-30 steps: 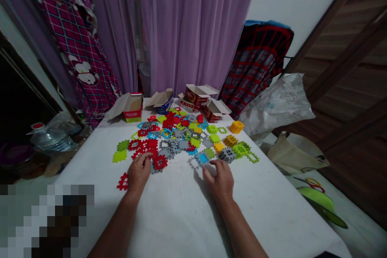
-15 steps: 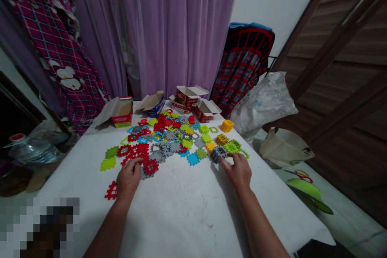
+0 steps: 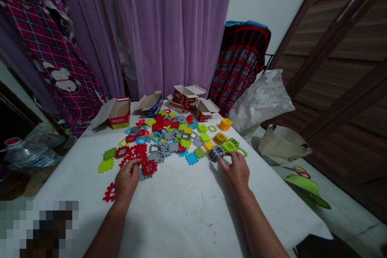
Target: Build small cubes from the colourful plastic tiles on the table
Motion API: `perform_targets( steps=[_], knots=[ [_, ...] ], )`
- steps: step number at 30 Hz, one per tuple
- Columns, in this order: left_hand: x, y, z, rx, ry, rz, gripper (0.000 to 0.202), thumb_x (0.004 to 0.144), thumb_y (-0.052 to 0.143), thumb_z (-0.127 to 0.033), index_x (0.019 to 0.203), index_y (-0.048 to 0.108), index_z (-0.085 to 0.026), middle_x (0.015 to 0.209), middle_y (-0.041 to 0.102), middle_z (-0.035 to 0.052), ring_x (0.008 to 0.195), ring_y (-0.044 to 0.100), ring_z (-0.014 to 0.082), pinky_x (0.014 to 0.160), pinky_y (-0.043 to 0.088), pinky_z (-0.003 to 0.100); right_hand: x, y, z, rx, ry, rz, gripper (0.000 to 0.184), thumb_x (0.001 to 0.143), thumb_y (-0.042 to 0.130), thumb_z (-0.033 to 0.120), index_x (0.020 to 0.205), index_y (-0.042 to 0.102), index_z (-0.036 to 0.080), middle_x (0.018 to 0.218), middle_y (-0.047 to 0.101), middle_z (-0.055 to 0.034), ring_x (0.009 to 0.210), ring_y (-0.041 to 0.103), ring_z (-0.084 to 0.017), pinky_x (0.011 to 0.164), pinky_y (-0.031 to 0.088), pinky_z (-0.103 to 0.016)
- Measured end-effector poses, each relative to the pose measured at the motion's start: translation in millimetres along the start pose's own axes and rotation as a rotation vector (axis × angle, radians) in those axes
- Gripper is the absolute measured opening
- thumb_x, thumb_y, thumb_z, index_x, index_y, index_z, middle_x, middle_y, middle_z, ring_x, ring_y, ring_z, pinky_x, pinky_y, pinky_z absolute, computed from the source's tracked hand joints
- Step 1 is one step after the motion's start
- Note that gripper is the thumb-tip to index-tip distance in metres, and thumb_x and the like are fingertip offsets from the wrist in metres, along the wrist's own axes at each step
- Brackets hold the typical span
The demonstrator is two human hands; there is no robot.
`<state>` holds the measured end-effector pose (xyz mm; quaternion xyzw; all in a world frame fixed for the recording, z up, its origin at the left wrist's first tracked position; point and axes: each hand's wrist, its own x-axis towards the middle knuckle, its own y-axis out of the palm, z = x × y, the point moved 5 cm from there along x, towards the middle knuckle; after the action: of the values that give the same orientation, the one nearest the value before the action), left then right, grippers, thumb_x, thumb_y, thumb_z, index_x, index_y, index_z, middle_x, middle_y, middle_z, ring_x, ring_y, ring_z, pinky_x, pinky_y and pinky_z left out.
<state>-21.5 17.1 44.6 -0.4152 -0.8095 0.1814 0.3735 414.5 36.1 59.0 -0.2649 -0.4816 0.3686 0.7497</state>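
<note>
Head view: right hand (image 3: pixel 238 171) at the near-right edge of the tile heap (image 3: pixel 169 141), fingertips against grey cube (image 3: pixel 217 152), grip unclear; left hand (image 3: pixel 127 179) at heap's near-left edge, loosely spread, palm down, touching red tiles (image 3: pixel 137 150), holding nothing.

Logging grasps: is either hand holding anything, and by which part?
Nothing lifted: right hand touches the gray cube on its near side; left hand rests on red tiles.

No text can be read. The red boxes (image 3: pixel 185 97) and the blue box (image 3: pixel 156 105) on the counter (image 3: pixel 181 213) bear print, too small and blurred to make out.
</note>
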Motion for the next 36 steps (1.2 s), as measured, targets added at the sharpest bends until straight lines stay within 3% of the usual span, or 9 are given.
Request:
perform_targets(
  steps=[3, 6, 10, 15, 20, 24, 28, 33, 36],
  knots=[
    [0.4, 0.7, 0.9, 0.01, -0.008, 0.005, 0.025, 0.082, 0.05, -0.025, 0.088, 0.074, -0.029, 0.089, 0.077, -0.0013, 0.079, 0.068, 0.0185, 0.073, 0.054, 0.029, -4.4, -8.7, 5.6, 0.026, 0.003, -0.049, 0.042, 0.085, 0.052, 0.057, 0.093, 0.068, 0.019, 0.098, 0.065, -0.0104, 0.094, 0.058, -0.024, 0.079, 0.045, -0.034],
    [1.1, 2.1, 2.1, 0.021, -0.011, 0.01, 0.026, 0.082, 0.05, -0.025, 0.089, 0.074, -0.027, 0.092, 0.077, -0.0004, 0.083, 0.069, 0.0191, 0.075, 0.054, 0.029, -18.6, -11.3, 28.5, 0.096, -0.062, -0.022, 0.036, 0.088, 0.05, 0.051, 0.088, 0.067, 0.02, 0.093, 0.066, -0.008, 0.085, 0.06, -0.02, 0.073, 0.045, -0.029],
    [1.6, 2.7, 2.7, 0.036, -0.015, 0.015, 0.026, 0.082, 0.049, -0.026, 0.089, 0.074, -0.027, 0.092, 0.077, 0.0006, 0.085, 0.07, 0.0197, 0.075, 0.054, 0.029, -50.6, 9.8, 89.2, 0.226, -0.315, 0.238, 0.028, 0.093, 0.047, 0.035, 0.081, 0.068, 0.022, 0.085, 0.066, -0.0037, 0.079, 0.061, -0.014, 0.07, 0.042, -0.023],
    [0.4, 1.1, -1.7, -0.003, 0.026, 0.021, 0.027, 0.082, 0.048, -0.025, 0.087, 0.074, -0.026, 0.089, 0.077, 0.0009, 0.084, 0.07, 0.0191, 0.078, 0.055, 0.029, -69.6, 47.3, 148.8, 0.214, -0.397, 0.481, 0.02, 0.088, 0.052, 0.024, 0.076, 0.068, 0.022, 0.081, 0.066, -0.0006, 0.073, 0.06, -0.012, 0.066, 0.039, -0.021],
    [-1.4, 3.0, -0.4, -0.014, 0.012, 0.027, 0.028, 0.081, 0.046, -0.025, 0.087, 0.074, -0.026, 0.089, 0.077, 0.0019, 0.085, 0.07, 0.0196, 0.079, 0.056, 0.031, -60.8, 77.2, 171.9, 0.253, -0.393, 0.504, 0.022, 0.09, 0.051, 0.026, 0.077, 0.068, 0.022, 0.084, 0.067, -0.0007, 0.074, 0.061, -0.012, 0.065, 0.039, -0.021],
    [-2.5, 5.0, 2.5, -0.036, 0.002, 0.012, 0.029, 0.081, 0.046, -0.024, 0.087, 0.074, -0.027, 0.09, 0.077, 0.0011, 0.086, 0.07, 0.0189, 0.079, 0.056, 0.03, -50.9, 89.5, 179.8, 0.323, -0.414, 0.343, 0.027, 0.094, 0.046, 0.029, 0.08, 0.068, 0.021, 0.085, 0.065, -0.0032, 0.079, 0.06, -0.014, 0.07, 0.041, -0.023],
    [-2.8, 5.4, 4.9, -0.061, -0.026, -0.005, 0.029, 0.081, 0.046, -0.024, 0.088, 0.074, -0.027, 0.09, 0.077, 0.0005, 0.085, 0.071, 0.0185, 0.08, 0.056, 0.03, -32.6, 93.4, 194.8, 0.268, -0.47, 0.244, 0.024, 0.092, 0.052, 0.033, 0.101, 0.07, 0.019, 0.103, 0.067, -0.0086, 0.097, 0.058, -0.021, 0.085, 0.042, -0.03],
    [-2.6, 5.5, 2.2, -0.081, -0.016, -0.003, 0.029, 0.082, 0.045, -0.025, 0.087, 0.074, -0.026, 0.088, 0.077, 0.001, 0.084, 0.071, 0.0183, 0.08, 0.056, 0.03, -5.2, 98.7, 222.6, 0.032, -0.412, 0.36, 0.054, 0.084, 0.064, 0.052, 0.124, 0.063, 0.015, 0.121, 0.064, -0.0167, 0.11, 0.053, -0.031, 0.089, 0.039, -0.04],
    [-3.0, 5.6, 1.6, -0.079, -0.02, 0.001, 0.028, 0.083, 0.046, -0.025, 0.087, 0.073, -0.026, 0.088, 0.077, 0.0009, 0.084, 0.07, 0.0183, 0.08, 0.056, 0.03, -1.7, 102.6, 237.8, -0.033, -0.454, 0.494, 0.044, 0.085, 0.063, 0.048, 0.116, 0.067, 0.017, 0.115, 0.067, -0.0154, 0.109, 0.052, -0.031, 0.088, 0.037, -0.041]
  ],
)
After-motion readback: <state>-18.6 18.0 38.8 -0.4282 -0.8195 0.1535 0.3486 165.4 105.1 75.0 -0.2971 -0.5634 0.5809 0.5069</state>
